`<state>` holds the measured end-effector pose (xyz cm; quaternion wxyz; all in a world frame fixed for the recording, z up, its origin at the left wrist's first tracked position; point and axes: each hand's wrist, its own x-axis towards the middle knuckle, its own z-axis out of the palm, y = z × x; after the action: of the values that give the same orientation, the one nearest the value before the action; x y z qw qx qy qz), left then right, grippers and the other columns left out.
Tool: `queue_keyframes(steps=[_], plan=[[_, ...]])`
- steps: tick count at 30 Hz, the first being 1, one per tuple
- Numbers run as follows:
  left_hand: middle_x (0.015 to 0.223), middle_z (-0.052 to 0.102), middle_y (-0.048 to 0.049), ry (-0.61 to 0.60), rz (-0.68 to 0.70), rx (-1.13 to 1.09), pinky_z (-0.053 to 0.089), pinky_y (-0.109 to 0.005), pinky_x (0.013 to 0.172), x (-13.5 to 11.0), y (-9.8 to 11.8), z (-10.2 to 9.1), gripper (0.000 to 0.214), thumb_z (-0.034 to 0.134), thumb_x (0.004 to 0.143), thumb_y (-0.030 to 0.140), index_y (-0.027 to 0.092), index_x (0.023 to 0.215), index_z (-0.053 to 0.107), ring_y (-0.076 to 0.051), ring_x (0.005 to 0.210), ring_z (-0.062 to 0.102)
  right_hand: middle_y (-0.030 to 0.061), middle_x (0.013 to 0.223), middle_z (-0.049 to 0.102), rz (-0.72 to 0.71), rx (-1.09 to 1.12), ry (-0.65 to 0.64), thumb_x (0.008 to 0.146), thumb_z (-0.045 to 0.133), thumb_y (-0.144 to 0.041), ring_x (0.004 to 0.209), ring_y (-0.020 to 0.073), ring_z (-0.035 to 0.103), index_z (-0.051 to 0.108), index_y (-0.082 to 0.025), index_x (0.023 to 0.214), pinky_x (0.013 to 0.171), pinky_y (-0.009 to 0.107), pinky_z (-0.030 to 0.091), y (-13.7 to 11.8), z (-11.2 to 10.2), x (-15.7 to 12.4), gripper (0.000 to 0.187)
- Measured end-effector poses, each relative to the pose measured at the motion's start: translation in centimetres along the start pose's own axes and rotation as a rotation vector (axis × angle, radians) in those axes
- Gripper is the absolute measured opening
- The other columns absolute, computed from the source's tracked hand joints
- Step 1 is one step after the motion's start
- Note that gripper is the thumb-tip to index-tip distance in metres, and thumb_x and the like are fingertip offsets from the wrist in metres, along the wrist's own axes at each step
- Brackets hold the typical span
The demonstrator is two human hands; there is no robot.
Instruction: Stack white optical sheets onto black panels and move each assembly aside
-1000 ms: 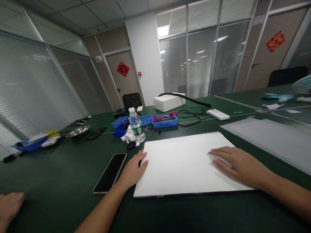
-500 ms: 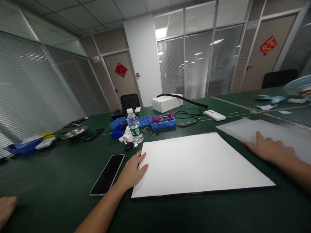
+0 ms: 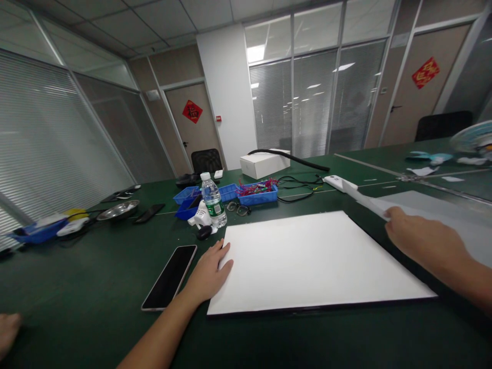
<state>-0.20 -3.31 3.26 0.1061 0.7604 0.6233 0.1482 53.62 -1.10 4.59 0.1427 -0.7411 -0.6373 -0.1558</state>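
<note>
Gripping the grey sheet [image 3: 442, 207] by its newly raised edge, right hand [image 3: 419, 239]

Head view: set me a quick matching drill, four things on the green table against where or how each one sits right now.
Things:
1. phone
2. water bottle
3. grey sheet
4. white board

States:
A. one edge held up off the table by the right hand
B. lying flat, with the left hand resting on its left edge
C. upright beside the blue trays
D. dark screen up, just left of the left hand

Pairs: 1-D, 2-C, 3-A, 4-B.
</note>
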Motion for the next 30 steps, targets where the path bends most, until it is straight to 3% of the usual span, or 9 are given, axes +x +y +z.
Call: queue_keyframes(steps=[4, 6, 9, 11, 13, 18, 22, 26, 30], plan=[[0.167, 0.033, -0.0177, -0.005, 0.013, 0.01, 0.025, -0.055, 0.128, 0.0, -0.2, 0.2, 0.068, 0.044, 0.099, 0.048, 0.01, 0.156, 0.048, -0.034, 0.156, 0.033, 0.0131, 0.077, 0.07, -0.208, -0.14, 0.009, 0.104, 0.031, -0.035, 0.053, 0.0239, 0.062, 0.063, -0.019, 0.12, 0.05, 0.031, 0.028, -4.9, -1.7, -2.6, 0.04], [0.166, 0.034, -0.0188, 0.002, 0.024, 0.006, 0.025, -0.055, 0.128, 0.1, -0.4, 0.3, 0.068, 0.045, 0.099, 0.047, 0.009, 0.155, 0.049, -0.035, 0.155, 0.034, 0.0107, 0.088, 0.074, -0.423, -0.106, 0.133, 0.101, 0.038, -0.026, 0.061, 0.0234, 0.068, 0.064, -0.022, 0.123, 0.05, 0.028, 0.037, -7.5, -1.6, -4.5, 0.035], [0.165, 0.036, -0.0195, 0.02, 0.037, -0.001, 0.027, -0.055, 0.127, 0.3, -0.6, 0.6, 0.067, 0.047, 0.098, 0.046, 0.008, 0.154, 0.051, -0.036, 0.154, 0.035, 0.0075, 0.113, 0.075, -0.781, 0.034, 0.287, 0.092, 0.042, -0.009, 0.084, 0.0196, 0.074, 0.066, -0.022, 0.125, 0.064, 0.027, 0.054, -11.0, -1.1, -7.5, 0.043], [0.165, 0.037, -0.0183, 0.03, 0.04, -0.007, 0.027, -0.055, 0.127, 0.4, -0.7, 0.8, 0.067, 0.048, 0.098, 0.047, 0.009, 0.154, 0.051, -0.035, 0.155, 0.035, 0.0053, 0.116, 0.074, -0.933, 0.105, 0.317, 0.093, 0.043, -0.01, 0.091, 0.0184, 0.074, 0.067, -0.021, 0.122, 0.07, 0.028, 0.059, -12.9, -1.1, -9.0, 0.039], [0.166, 0.036, -0.0175, 0.031, 0.04, -0.013, 0.026, -0.056, 0.128, 0.5, -0.9, 0.9, 0.067, 0.047, 0.099, 0.049, 0.01, 0.154, 0.051, -0.035, 0.155, 0.034, 0.0032, 0.114, 0.075, -0.997, 0.171, 0.31, 0.099, 0.046, -0.022, 0.093, 0.0188, 0.074, 0.068, -0.022, 0.121, 0.071, 0.031, 0.061, -14.2, -1.5, -10.0, 0.032], [0.166, 0.035, -0.0182, 0.02, 0.05, -0.027, 0.025, -0.056, 0.128, 0.5, -1.1, 1.2, 0.07, 0.042, 0.101, 0.055, 0.01, 0.154, 0.05, -0.035, 0.156, 0.032, 0.0057, 0.128, 0.071, -0.958, 0.272, 0.251, 0.104, 0.045, -0.037, 0.106, 0.0186, 0.072, 0.061, -0.021, 0.14, 0.086, 0.034, 0.062, -13.8, -2.2, -9.5, 0.042], [0.167, 0.035, -0.0176, 0.018, 0.053, -0.028, 0.024, -0.056, 0.128, 0.6, -1.4, 1.4, 0.072, 0.041, 0.102, 0.058, 0.011, 0.155, 0.05, -0.035, 0.157, 0.031, 0.01, 0.12, 0.073, -0.677, 0.193, 0.218, 0.104, 0.043, -0.046, 0.1, 0.0238, 0.073, 0.062, -0.02, 0.139, 0.085, 0.041, 0.062, -11.0, -0.9, -7.3, 0.048], [0.168, 0.034, -0.0157, 0.023, 0.054, -0.036, 0.025, -0.057, 0.128, 0.6, -1.6, 1.5, 0.072, 0.041, 0.102, 0.06, 0.014, 0.156, 0.048, -0.034, 0.157, 0.03, 0.0108, 0.109, 0.075, -0.448, 0.056, 0.027, 0.103, 0.035, -0.051, 0.088, 0.0286, 0.074, 0.07, -0.022, 0.128, 0.074, 0.047, 0.062, -9.5, 0.2, -5.7, 0.052], [0.167, 0.035, -0.016, 0.03, 0.053, -0.053, 0.025, -0.056, 0.128, 0.4, -1.4, 1.2, 0.073, 0.042, 0.101, 0.061, 0.013, 0.156, 0.049, -0.034, 0.156, 0.032, 0.0095, 0.109, 0.075, -0.485, 0.101, -0.049, 0.104, 0.034, -0.051, 0.09, 0.0261, 0.073, 0.073, -0.023, 0.12, 0.077, 0.045, 0.062, -10.0, -0.1, -5.8, 0.051]])
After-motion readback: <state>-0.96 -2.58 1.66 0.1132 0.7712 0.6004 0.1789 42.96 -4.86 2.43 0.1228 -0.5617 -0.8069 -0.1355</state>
